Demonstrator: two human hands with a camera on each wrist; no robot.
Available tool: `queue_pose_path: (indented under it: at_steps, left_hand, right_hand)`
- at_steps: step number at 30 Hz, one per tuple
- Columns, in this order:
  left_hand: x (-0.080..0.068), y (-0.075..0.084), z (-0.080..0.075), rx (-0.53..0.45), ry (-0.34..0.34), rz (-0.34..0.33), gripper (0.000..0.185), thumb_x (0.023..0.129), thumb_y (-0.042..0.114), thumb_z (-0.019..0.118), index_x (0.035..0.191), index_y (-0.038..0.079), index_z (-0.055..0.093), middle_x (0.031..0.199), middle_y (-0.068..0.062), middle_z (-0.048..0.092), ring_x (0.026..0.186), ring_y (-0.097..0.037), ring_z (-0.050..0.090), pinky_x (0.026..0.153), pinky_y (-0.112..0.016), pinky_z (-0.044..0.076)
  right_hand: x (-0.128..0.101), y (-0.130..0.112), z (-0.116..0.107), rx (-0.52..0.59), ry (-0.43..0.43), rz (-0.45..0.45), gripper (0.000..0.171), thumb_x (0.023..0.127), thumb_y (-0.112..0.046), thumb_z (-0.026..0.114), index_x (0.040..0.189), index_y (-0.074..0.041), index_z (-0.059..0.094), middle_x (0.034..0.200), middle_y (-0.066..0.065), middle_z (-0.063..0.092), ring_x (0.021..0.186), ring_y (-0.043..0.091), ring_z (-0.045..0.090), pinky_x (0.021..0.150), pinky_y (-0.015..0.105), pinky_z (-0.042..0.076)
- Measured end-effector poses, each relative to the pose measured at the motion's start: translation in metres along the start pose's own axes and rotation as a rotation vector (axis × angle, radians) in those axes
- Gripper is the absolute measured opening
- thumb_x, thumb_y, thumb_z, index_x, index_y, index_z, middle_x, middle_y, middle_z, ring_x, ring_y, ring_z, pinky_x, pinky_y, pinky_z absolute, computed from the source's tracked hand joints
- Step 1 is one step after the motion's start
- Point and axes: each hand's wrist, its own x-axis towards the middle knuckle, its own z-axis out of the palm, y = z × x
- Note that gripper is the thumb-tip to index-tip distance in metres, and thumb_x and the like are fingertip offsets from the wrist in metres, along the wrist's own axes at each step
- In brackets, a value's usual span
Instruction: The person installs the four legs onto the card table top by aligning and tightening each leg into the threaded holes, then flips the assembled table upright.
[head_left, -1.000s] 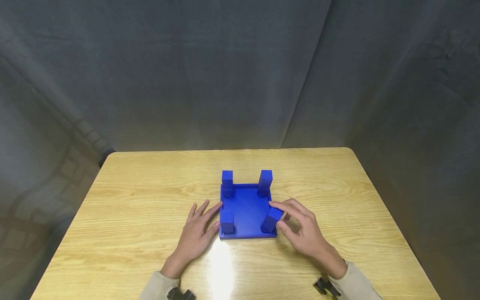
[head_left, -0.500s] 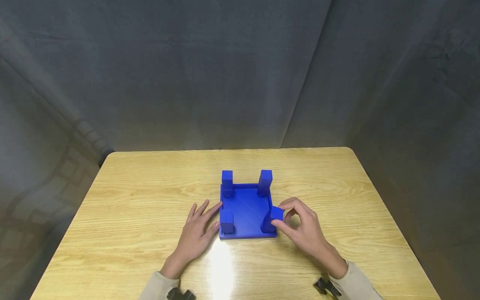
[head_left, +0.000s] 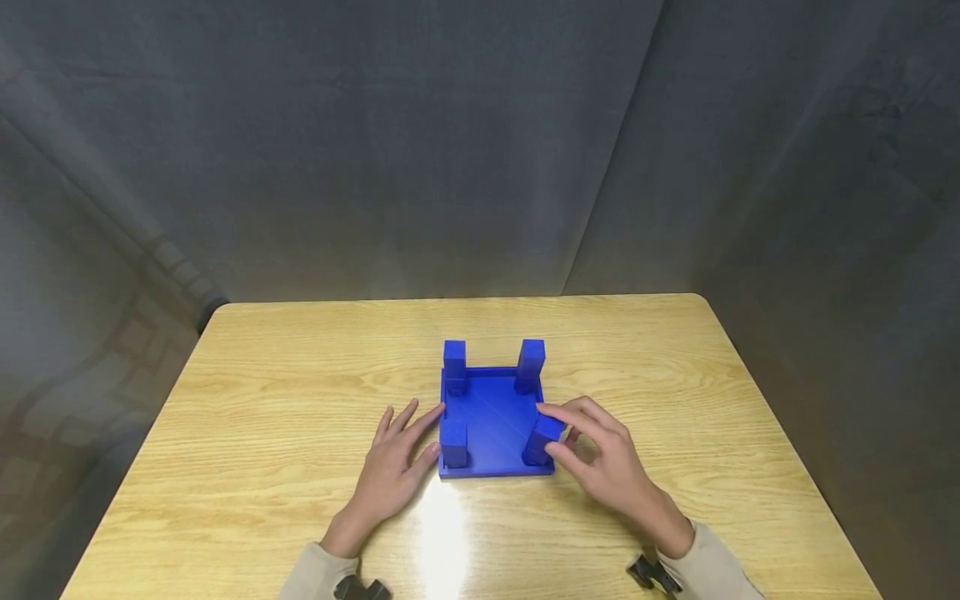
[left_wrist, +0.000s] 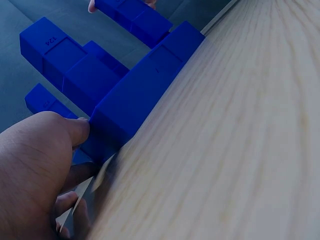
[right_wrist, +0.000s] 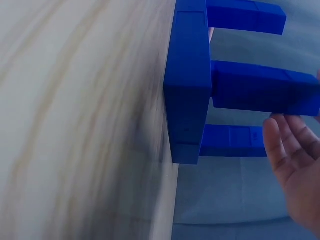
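A blue square base [head_left: 491, 429] with a low rim lies on the table, a blue square leg standing at each corner. My right hand [head_left: 611, 462] pinches the near right leg [head_left: 543, 437] close to its top between thumb and fingers. This leg leans outward to the right and looks turned relative to the others. In the right wrist view, the pinched leg [right_wrist: 260, 87] meets the base [right_wrist: 190, 75] at a narrow dark joint. My left hand [head_left: 393, 471] rests by the base's left side, fingers spread, thumb and index finger touching its edge beside the near left leg [head_left: 453, 442].
The far left leg [head_left: 454, 367] and far right leg [head_left: 530, 365] stand up from the back corners. Beneath everything is a light wooden table [head_left: 300, 358]. Dark grey curtains [head_left: 420, 150] hang behind it and at both sides.
The near right leg turned and its top shifted right, then back left. My right index finger drew back from its far side and reaches there again. The left hand has stayed still.
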Motion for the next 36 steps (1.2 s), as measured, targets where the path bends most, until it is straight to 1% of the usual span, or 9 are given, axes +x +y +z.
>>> queue_pose_path:
  at_steps: [4, 11, 13, 16, 20, 24, 29, 32, 36]
  left_hand:
    - [0.0001, 0.0001, 0.0, 0.001, 0.001, 0.001, 0.055, 0.109, 0.034, 0.065, 0.162, 0.021, 0.06, 0.159, -0.015, 0.062, 0.158, -0.048, 0.044, 0.134, -0.07, 0.013]
    - [-0.0004, 0.0, 0.0, 0.006, 0.002, 0.0, 0.055, 0.109, 0.034, 0.065, 0.162, 0.02, 0.06, 0.159, -0.016, 0.062, 0.157, -0.048, 0.044, 0.134, -0.07, 0.013]
    - [-0.0006, 0.0002, 0.0, 0.005, 0.001, -0.002, 0.055, 0.109, 0.034, 0.066, 0.162, 0.02, 0.06, 0.159, -0.016, 0.062, 0.157, -0.048, 0.044, 0.134, -0.07, 0.013]
    - [-0.0009, 0.0003, -0.0002, 0.005, -0.004, -0.008, 0.055, 0.109, 0.034, 0.066, 0.162, 0.021, 0.06, 0.16, -0.016, 0.062, 0.158, -0.047, 0.044, 0.134, -0.07, 0.013]
    - [-0.001, 0.0005, -0.0005, 0.007, -0.008, -0.015, 0.055, 0.109, 0.034, 0.066, 0.162, 0.021, 0.06, 0.16, -0.016, 0.061, 0.158, -0.047, 0.043, 0.134, -0.07, 0.012]
    - [-0.0009, 0.0006, -0.0007, 0.004, -0.01, -0.019, 0.055, 0.109, 0.034, 0.066, 0.162, 0.021, 0.06, 0.161, -0.016, 0.061, 0.159, -0.047, 0.043, 0.134, -0.07, 0.012]
    - [-0.0005, 0.0005, -0.0006, 0.006, -0.006, -0.011, 0.055, 0.109, 0.034, 0.066, 0.162, 0.021, 0.06, 0.16, -0.015, 0.062, 0.158, -0.047, 0.043, 0.134, -0.07, 0.012]
    - [-0.0002, 0.0003, -0.0004, 0.006, -0.004, -0.006, 0.055, 0.109, 0.034, 0.065, 0.162, 0.02, 0.06, 0.16, -0.015, 0.062, 0.158, -0.047, 0.044, 0.134, -0.07, 0.012]
    - [0.0004, 0.0, 0.0, 0.004, -0.005, -0.005, 0.054, 0.11, 0.034, 0.064, 0.162, 0.021, 0.06, 0.16, -0.015, 0.062, 0.158, -0.047, 0.043, 0.134, -0.07, 0.012]
  right_hand:
    - [0.0, -0.0011, -0.0014, 0.0, -0.016, -0.016, 0.052, 0.09, 0.009, 0.073, 0.141, -0.004, 0.074, 0.115, 0.007, 0.072, 0.084, 0.011, 0.066, 0.072, 0.02, 0.059]
    - [-0.0002, -0.0028, -0.0001, -0.012, 0.016, 0.057, 0.047, 0.085, 0.008, 0.086, 0.129, -0.005, 0.074, 0.107, 0.003, 0.07, 0.086, 0.015, 0.066, 0.073, 0.025, 0.062]
    - [-0.0012, -0.0018, 0.0011, -0.016, 0.035, 0.069, 0.046, 0.083, 0.003, 0.092, 0.124, -0.006, 0.073, 0.103, 0.003, 0.068, 0.084, 0.018, 0.066, 0.072, 0.025, 0.062]
    - [-0.0021, -0.0006, 0.0027, -0.012, 0.054, 0.069, 0.039, 0.09, -0.014, 0.095, 0.12, -0.006, 0.071, 0.104, 0.005, 0.068, 0.078, 0.019, 0.066, 0.072, 0.023, 0.062]
    - [-0.0023, 0.0001, 0.0043, -0.003, 0.061, 0.054, 0.044, 0.1, -0.04, 0.083, 0.121, -0.004, 0.07, 0.107, 0.008, 0.071, 0.076, 0.019, 0.067, 0.071, 0.022, 0.062]
    - [-0.0007, 0.0002, 0.0044, -0.012, 0.051, 0.018, 0.05, 0.102, -0.045, 0.077, 0.128, -0.003, 0.075, 0.107, 0.007, 0.072, 0.076, 0.017, 0.067, 0.068, 0.022, 0.061]
    - [0.0005, -0.0003, 0.0029, -0.017, 0.016, -0.008, 0.043, 0.104, -0.038, 0.078, 0.134, -0.007, 0.079, 0.107, 0.004, 0.071, 0.073, 0.015, 0.066, 0.065, 0.022, 0.059]
    - [-0.0006, -0.0002, 0.0018, 0.002, 0.0, -0.005, 0.035, 0.104, -0.017, 0.081, 0.137, -0.005, 0.077, 0.108, 0.005, 0.071, 0.077, 0.015, 0.067, 0.067, 0.023, 0.06]
    - [-0.001, -0.0003, 0.0013, 0.005, -0.006, 0.008, 0.05, 0.09, 0.008, 0.073, 0.138, -0.005, 0.075, 0.108, 0.005, 0.072, 0.083, 0.013, 0.066, 0.071, 0.022, 0.06]
